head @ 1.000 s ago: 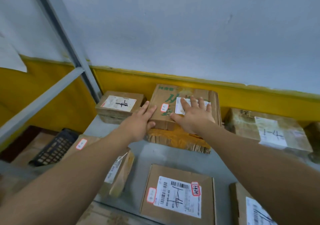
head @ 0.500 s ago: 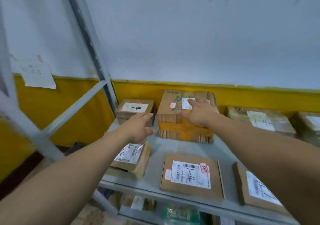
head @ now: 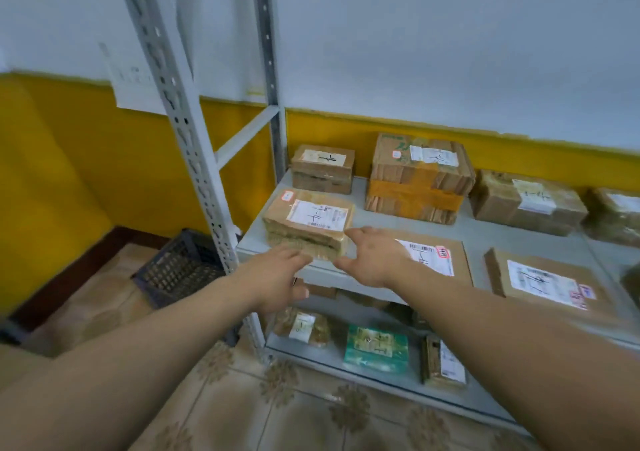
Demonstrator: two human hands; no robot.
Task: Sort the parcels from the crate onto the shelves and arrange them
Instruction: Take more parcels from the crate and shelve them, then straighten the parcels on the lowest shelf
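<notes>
A taped brown parcel (head: 308, 222) with a white label lies at the front left corner of the grey shelf (head: 485, 232). My left hand (head: 273, 277) hovers just in front of its near edge, fingers relaxed and holding nothing. My right hand (head: 374, 256) is beside the parcel's right corner, fingers spread, over a flat parcel (head: 446, 253). Behind stand a small box (head: 323, 170) and a tall bundle with orange tape (head: 419, 178). The dark crate (head: 176, 267) sits on the floor to the left.
More parcels lie on the right of the shelf (head: 526, 201) (head: 543, 280). A lower shelf holds a green parcel (head: 375, 346) and others. A slotted grey upright (head: 183, 121) stands at the shelf's front left corner. The floor is tiled; the wall is yellow below, white above.
Both hands have come off the tall orange-taped bundle and drawn back to the shelf's front edge. The view has pulled back and down, showing the lower shelf and floor.
</notes>
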